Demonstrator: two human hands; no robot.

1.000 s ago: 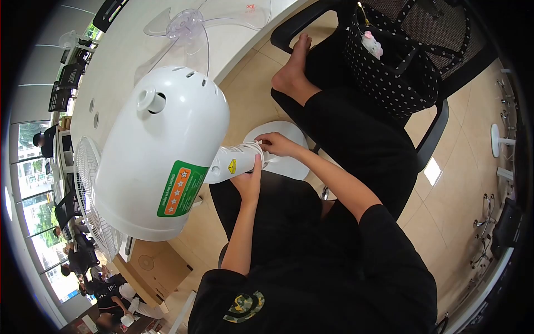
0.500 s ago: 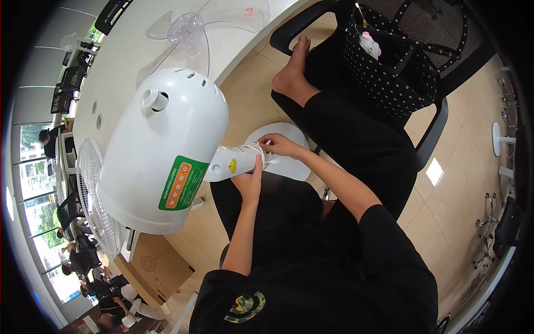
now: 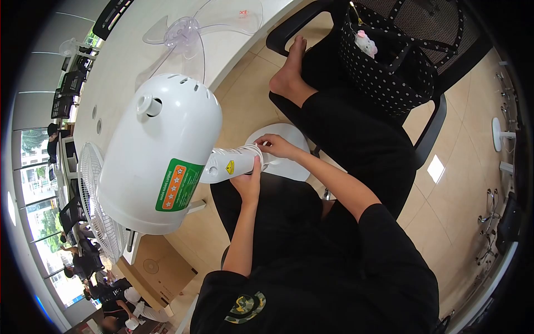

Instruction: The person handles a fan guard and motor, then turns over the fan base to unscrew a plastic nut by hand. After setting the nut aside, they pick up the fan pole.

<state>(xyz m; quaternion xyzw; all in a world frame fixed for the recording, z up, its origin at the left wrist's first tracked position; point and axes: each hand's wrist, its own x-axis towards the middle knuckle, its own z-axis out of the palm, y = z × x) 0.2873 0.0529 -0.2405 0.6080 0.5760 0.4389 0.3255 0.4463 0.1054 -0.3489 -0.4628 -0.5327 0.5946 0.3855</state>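
A white electric fan stands before me, its rounded motor housing (image 3: 158, 139) bearing a green and orange star label. Below the housing, a white cord (image 3: 253, 149) is wound around the fan's neck (image 3: 225, 165), which has a yellow warning sticker. My left hand (image 3: 247, 181) is closed around the lower neck, thumb on top near the coils. With bent fingers, my right hand (image 3: 276, 147) pinches the cord at the coils' lower end. The round white base (image 3: 289, 167) lies beyond, partly covered by my right hand and the neck.
Transparent fan blades (image 3: 182, 36) lie on the white table (image 3: 119, 72). A white fan grille (image 3: 92, 189) is behind the housing, with a cardboard box (image 3: 161, 267) below. A polka-dot bag (image 3: 384, 72) sits on a black chair (image 3: 428, 133). People are in the background.
The fan head appears slightly further left and lower in view. My left hand keeps its hold on the neck, and my right fingers stay at the cord with only slight movement.
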